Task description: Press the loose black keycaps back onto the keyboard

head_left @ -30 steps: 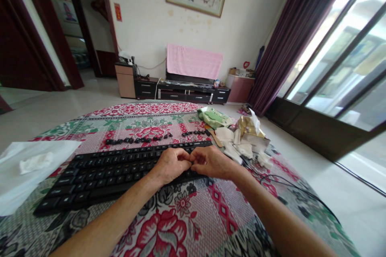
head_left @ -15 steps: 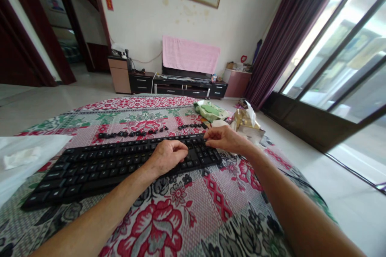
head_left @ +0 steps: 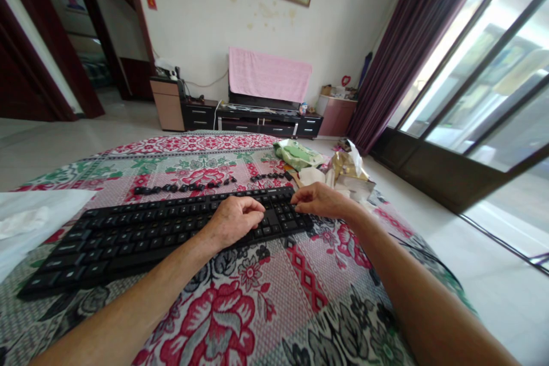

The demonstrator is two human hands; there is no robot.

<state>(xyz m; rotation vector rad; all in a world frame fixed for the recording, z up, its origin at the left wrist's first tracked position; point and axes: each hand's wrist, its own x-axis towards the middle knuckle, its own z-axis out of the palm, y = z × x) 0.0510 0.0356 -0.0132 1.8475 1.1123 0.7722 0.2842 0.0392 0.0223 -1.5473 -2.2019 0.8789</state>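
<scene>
A black keyboard (head_left: pixel 141 257) lies at a slant on the flowered tablecloth. My left hand (head_left: pixel 237 220) rests on it left of the number pad, thumb and fingers drawn together; what they hold, if anything, is hidden. Over the right end, at the upper part of the number pad, is my right hand (head_left: pixel 319 200), its thumb and fingertips pinched close to the keys. Whatever sits in that pinch is too small to make out. Behind the keyboard, loose black keycaps (head_left: pixel 184 187) form a row, and a second group of keycaps (head_left: pixel 271 176) lies farther right.
White paper or plastic (head_left: pixel 51 206) covers the table's left side. Beyond my right hand are a green packet (head_left: pixel 300 154) and a gold tissue pack (head_left: pixel 349 168). A black cable (head_left: pixel 424 251) runs along the right edge. A low TV cabinet (head_left: pixel 257 122) stands across the floor.
The view has shifted slightly, so the keyboard appears a little farther left. Both hands keep nearly the same places on the keyboard; the right fingers have dipped slightly towards the number pad.
</scene>
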